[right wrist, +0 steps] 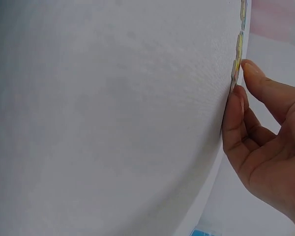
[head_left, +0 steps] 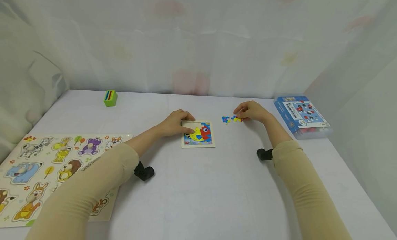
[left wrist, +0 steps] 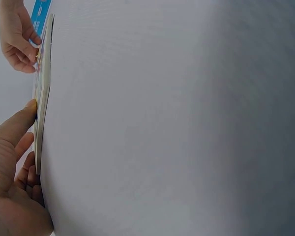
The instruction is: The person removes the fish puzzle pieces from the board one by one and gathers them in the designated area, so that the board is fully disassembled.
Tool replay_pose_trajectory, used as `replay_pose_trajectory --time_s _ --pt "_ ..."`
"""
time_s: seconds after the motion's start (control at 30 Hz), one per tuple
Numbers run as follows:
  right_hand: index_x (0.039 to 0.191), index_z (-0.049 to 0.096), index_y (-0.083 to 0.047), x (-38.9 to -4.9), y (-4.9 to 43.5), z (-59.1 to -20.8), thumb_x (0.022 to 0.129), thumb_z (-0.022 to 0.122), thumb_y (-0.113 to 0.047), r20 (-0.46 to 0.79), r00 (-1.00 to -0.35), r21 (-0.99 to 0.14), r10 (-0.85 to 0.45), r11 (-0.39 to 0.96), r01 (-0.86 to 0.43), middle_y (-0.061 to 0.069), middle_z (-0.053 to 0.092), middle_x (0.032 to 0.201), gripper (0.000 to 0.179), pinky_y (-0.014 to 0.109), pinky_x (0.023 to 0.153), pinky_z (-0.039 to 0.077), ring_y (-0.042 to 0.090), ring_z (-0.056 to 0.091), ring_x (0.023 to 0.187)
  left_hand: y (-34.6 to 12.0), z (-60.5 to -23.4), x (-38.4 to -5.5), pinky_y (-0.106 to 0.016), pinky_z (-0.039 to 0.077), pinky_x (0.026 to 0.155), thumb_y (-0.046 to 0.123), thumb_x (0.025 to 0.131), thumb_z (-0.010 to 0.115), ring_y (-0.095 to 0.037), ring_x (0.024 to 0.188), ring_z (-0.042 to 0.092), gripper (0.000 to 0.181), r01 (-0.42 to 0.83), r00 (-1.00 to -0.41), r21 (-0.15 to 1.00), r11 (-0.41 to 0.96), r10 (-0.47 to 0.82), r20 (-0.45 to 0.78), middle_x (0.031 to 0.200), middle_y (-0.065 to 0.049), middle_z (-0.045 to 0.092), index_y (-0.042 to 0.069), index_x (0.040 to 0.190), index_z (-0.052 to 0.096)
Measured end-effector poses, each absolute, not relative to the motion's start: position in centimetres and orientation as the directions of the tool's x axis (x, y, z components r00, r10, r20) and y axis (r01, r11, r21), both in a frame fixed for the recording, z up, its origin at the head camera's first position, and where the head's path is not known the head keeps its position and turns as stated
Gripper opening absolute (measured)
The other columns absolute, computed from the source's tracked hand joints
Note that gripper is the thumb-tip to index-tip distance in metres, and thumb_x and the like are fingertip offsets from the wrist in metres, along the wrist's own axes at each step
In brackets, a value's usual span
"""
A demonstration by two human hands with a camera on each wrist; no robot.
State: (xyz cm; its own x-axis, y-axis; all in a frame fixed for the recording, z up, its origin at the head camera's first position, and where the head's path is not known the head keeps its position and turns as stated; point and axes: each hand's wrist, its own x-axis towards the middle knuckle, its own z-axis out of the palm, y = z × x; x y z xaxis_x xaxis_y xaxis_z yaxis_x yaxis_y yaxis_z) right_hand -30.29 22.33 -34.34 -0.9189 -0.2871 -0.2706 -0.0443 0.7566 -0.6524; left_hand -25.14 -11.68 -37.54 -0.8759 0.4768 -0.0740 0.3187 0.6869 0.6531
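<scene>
A small square jigsaw tray (head_left: 198,146) with a pale rim holds a picture of a red, yellow and blue fish. My left hand (head_left: 173,124) grips its left side, thumb on the picture and the other fingers at the rim. To the right of the tray, my right hand (head_left: 252,111) has its thumb and fingertips on a yellow, blue and red jigsaw piece (head_left: 237,119) lying on the table. The right wrist view shows the thumb (right wrist: 254,70) over that piece and a finger at its edge. Another loose blue piece (head_left: 225,119) lies just left of it.
A large animal puzzle board (head_left: 21,172) lies at the left, partly under the left sleeve. A green block (head_left: 110,99) with coloured stripes stands at the back left. At the right is a blue boxed set (head_left: 299,114). A curtain (head_left: 198,43) hangs behind the table.
</scene>
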Motion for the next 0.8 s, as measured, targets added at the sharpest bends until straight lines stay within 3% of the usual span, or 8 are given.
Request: replay_pose_trajectory --time_s 0.3,0.53,0.8 --pt "0.118 0.068 -0.008 -29.9 21.4 -33.7 0.097 0.059 -0.02 -0.163 -0.961 -0.605 -0.225 0.792 -0.082 0.004 0.057 0.09 0.026 0.028 0.07 0.042 0.021 0.055 0.079 -11.7 -37.5 -25.1 -0.044 0.039 0.104 0.034 0.083 0.077 -0.028 0.118 0.048 0.05 0.322 -0.875 0.654 0.684 0.479 -0.071 0.126 -0.011 0.056 0.013 0.126 0.062" --pt "0.114 0.07 -0.01 -29.6 19.5 -33.6 0.096 0.06 -0.02 -0.145 -0.955 -0.61 -0.257 0.783 -0.118 0.005 0.059 0.093 0.023 0.027 0.067 0.046 0.02 0.054 0.08 -11.6 -37.6 -25.1 -0.044 0.039 0.104 0.033 0.083 0.077 -0.028 0.118 0.048 0.05 0.316 -0.877 0.658 0.683 0.476 -0.072 0.125 -0.011 0.056 0.013 0.126 0.062" --pt "0.117 0.068 -0.009 -28.7 16.6 -33.3 0.096 0.059 -0.019 -0.167 -0.912 -0.638 -0.375 0.746 -0.19 0.009 0.064 0.107 0.025 0.032 0.083 0.053 0.023 0.06 0.093 -11.6 -37.4 -25.0 -0.045 0.039 0.105 0.035 0.083 0.076 -0.028 0.12 0.047 0.05 0.31 -0.879 0.654 0.69 0.47 -0.08 0.127 -0.011 0.055 0.014 0.126 0.062"
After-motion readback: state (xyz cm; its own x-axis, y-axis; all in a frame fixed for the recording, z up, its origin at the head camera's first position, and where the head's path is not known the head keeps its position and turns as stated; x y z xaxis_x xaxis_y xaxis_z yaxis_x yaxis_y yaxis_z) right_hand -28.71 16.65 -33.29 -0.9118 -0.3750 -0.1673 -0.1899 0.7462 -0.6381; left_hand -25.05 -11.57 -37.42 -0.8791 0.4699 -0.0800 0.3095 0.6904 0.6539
